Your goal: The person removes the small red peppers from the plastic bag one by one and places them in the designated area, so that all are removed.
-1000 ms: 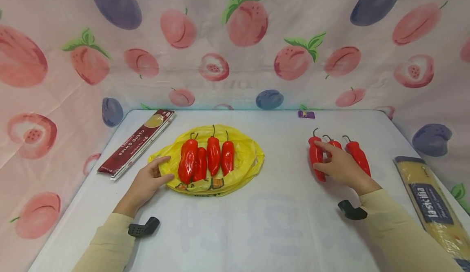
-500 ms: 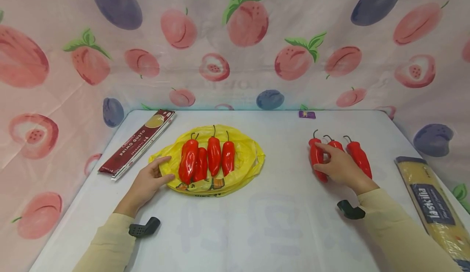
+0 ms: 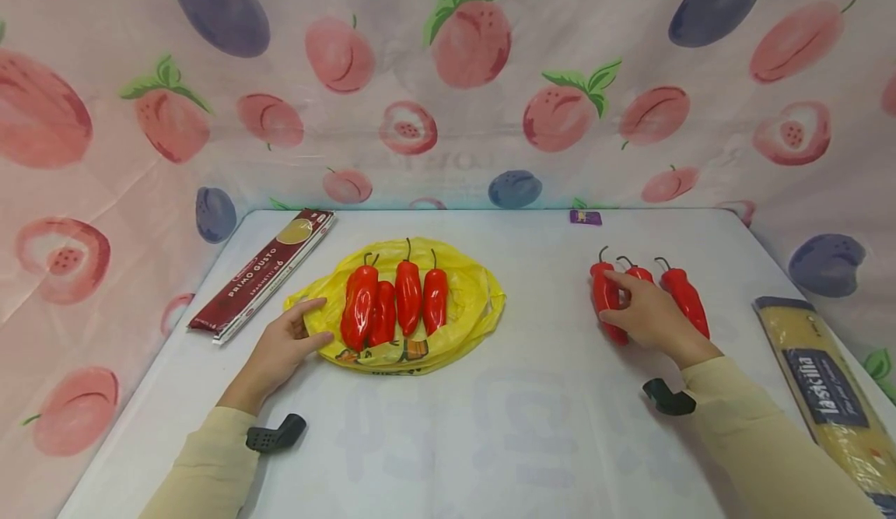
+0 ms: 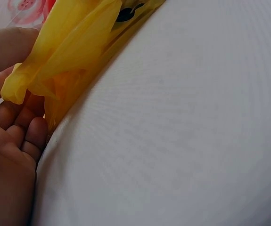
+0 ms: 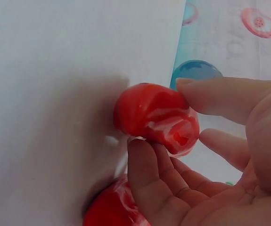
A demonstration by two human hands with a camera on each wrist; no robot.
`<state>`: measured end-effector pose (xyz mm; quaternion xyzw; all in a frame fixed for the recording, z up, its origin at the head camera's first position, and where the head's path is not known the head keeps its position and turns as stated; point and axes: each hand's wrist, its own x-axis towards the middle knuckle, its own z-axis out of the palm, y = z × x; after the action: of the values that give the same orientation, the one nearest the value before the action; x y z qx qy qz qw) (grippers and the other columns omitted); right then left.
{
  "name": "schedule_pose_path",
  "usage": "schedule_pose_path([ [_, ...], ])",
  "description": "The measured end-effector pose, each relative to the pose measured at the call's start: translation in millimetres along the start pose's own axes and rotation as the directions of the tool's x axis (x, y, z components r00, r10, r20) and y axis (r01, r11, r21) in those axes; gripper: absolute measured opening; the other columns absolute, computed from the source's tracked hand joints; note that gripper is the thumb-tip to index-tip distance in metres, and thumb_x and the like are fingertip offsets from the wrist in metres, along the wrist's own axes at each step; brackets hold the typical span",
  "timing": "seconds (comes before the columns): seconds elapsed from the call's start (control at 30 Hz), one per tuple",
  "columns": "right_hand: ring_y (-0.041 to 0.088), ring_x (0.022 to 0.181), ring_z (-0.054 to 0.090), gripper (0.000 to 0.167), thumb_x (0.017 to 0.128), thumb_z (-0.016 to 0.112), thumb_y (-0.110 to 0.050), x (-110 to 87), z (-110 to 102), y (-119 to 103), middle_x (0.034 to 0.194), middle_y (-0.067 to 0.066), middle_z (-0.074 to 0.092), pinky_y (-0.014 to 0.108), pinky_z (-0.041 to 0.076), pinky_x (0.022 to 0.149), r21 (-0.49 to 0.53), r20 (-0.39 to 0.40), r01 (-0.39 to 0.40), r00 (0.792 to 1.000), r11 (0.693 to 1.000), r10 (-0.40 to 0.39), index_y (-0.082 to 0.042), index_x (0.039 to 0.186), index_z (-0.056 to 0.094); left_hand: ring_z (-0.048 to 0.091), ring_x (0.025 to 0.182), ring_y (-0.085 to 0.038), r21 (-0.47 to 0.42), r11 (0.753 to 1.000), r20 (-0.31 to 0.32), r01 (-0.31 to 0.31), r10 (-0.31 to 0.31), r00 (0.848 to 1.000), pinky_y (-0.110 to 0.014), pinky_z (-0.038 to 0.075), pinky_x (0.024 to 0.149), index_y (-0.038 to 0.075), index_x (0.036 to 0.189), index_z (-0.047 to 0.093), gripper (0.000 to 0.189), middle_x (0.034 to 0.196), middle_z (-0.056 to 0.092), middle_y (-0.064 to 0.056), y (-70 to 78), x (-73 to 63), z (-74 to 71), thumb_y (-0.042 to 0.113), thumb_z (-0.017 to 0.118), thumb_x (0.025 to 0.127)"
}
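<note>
A crumpled yellow plastic bag (image 3: 483, 301) lies at the table's left-centre, with several glossy red peppers (image 3: 408, 297) on it, stems pointing away from me. My left hand (image 3: 280, 348) holds the bag's left edge; in the left wrist view the yellow film (image 4: 74, 52) passes between thumb and curled fingers. On the right, my right hand (image 3: 651, 317) pinches a long red pepper (image 3: 603, 293) between thumb and fingers. Close up, this pepper (image 5: 149, 110) shows its folded end, with a shadow beside it on the table. Two more red peppers (image 3: 684, 297) lie just right of it, one partly behind the hand.
A dark red spaghetti packet (image 3: 259, 278) lies slantwise at the left. A clear pasta bag with a blue label (image 3: 822, 387) lies along the right edge. Near the back edge sits a small purple packet (image 3: 585, 217). Fruit-printed cloth (image 3: 462, 122) hangs behind and at the sides.
The pepper in my right hand has tilted slightly, its lower end shifting a little to the right. My left hand and the bag have kept their place.
</note>
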<state>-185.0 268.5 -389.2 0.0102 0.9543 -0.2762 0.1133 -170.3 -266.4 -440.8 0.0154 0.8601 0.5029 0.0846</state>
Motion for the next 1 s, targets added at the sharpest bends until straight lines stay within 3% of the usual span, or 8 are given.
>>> schedule_pose_path([
  [1.0,0.052,0.120,0.043,0.080,0.090,0.075,-0.025,-1.5,-0.8,3.0,0.128,0.033,0.051,0.057,0.056,0.079,-0.016,-0.044,-0.018,0.999,1.000,0.017,0.003,0.152,0.033,0.044,0.134,-0.034,0.019,1.000,-0.004,-0.011,0.011,1.000,-0.049,0.037,0.109,0.011,0.150,0.044,0.068,0.153,0.039,-0.019,0.8,-0.8,0.6,0.031,0.073,0.093],
])
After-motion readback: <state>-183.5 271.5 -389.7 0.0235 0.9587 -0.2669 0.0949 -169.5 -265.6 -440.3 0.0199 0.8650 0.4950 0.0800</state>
